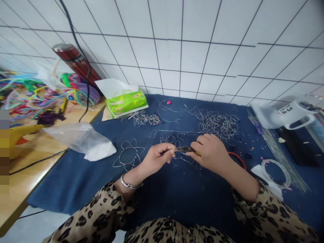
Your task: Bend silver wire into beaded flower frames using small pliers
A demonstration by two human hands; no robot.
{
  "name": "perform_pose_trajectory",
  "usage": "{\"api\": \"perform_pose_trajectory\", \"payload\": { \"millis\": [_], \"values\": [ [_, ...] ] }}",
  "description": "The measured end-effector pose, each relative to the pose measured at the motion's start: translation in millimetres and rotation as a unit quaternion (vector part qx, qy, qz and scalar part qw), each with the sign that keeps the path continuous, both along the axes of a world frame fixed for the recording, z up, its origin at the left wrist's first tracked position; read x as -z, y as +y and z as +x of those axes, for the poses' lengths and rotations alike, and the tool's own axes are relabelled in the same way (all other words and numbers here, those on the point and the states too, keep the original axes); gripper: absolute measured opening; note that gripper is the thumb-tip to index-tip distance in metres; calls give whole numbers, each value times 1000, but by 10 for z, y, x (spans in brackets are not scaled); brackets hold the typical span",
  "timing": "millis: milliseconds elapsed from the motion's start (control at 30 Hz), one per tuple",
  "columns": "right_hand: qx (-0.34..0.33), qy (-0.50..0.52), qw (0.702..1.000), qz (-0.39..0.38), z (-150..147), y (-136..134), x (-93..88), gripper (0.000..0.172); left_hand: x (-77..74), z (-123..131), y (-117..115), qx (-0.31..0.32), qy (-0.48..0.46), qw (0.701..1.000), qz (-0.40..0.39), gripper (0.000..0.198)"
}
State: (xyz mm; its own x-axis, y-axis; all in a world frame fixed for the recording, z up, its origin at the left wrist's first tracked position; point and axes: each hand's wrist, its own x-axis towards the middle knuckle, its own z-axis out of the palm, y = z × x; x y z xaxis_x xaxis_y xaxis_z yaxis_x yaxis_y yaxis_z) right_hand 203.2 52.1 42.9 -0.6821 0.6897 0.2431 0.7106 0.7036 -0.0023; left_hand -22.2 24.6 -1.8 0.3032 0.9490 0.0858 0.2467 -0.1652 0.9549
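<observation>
My right hand [210,151] is closed around pliers [184,149], whose metal jaws point left. My left hand [159,157] pinches a small piece at the tips of the jaws; the piece is too small to make out. Both hands are held over the dark blue cloth [164,195], close together. Beside my left hand, a flower-shaped wire ring [128,155] lies on the cloth. Several bent wire pieces [168,139] lie just beyond my hands. Farther back on the right is a tangled heap of wires [219,125].
A green tissue pack [126,103], a plastic bag [81,138] and a red thermos [76,62] are at the left. Straight wires [280,157], a wire coil [275,172], a black phone-like object [298,148] and a white mug [295,113] lie right. A tiled wall stands behind.
</observation>
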Motion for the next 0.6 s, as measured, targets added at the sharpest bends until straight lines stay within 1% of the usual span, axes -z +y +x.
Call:
{"api": "perform_pose_trajectory", "payload": {
  "millis": [233,600],
  "values": [
    [5,-1,1000,6,-7,-8,23,39,25,-3,-14,-15,10,1000,16,15],
    [-1,-3,1000,-16,-4,-9,51,37,20,-15,-13,-5,26,1000,16,14]
  ]
}}
